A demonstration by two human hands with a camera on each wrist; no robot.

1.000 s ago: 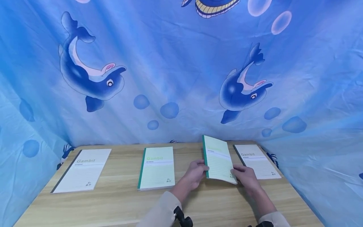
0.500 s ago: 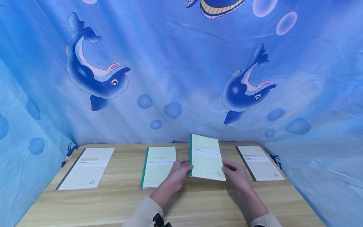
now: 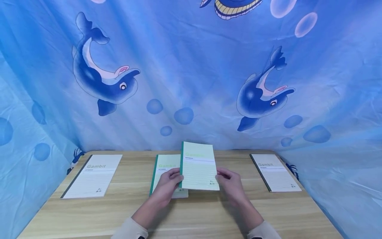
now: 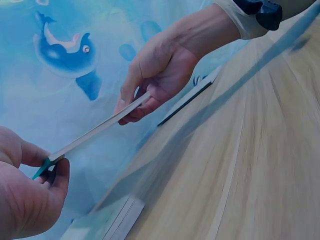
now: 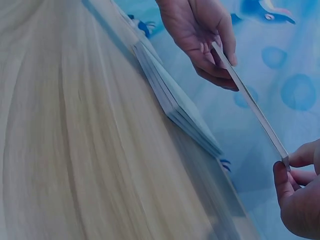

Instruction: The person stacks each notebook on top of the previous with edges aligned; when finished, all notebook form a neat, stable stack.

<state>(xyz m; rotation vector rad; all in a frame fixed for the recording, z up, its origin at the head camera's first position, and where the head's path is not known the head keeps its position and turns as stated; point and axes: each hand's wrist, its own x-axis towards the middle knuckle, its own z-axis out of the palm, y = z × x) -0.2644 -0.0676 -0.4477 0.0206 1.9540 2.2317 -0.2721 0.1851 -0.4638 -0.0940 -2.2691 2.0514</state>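
Both hands hold a pale green Gambit notebook [image 3: 199,169] with a green spine, raised off the table and tilted up. My left hand [image 3: 165,187] pinches the spine side near the bottom, thumb on the cover. On the opposite edge, my right hand [image 3: 231,184] pinches the lower part between thumb and fingers. Seen edge-on in the left wrist view, the held notebook [image 4: 95,130] stands well above the table. A stack of green-spined notebooks [image 3: 162,166] lies beneath and to the left, partly hidden by the left hand and the held notebook.
On the wooden table [image 3: 209,215], a dark-spined white notebook [image 3: 92,177] lies at the far left. Another dark-spined notebook [image 3: 276,173] lies at the right. A blue dolphin-print curtain [image 3: 203,83] hangs right behind the table's back edge.
Both hands have carried the green-spined notebook leftward from near the right-hand notebook, so it now overlaps the green-spined stack in the head view. It has also straightened toward facing front.
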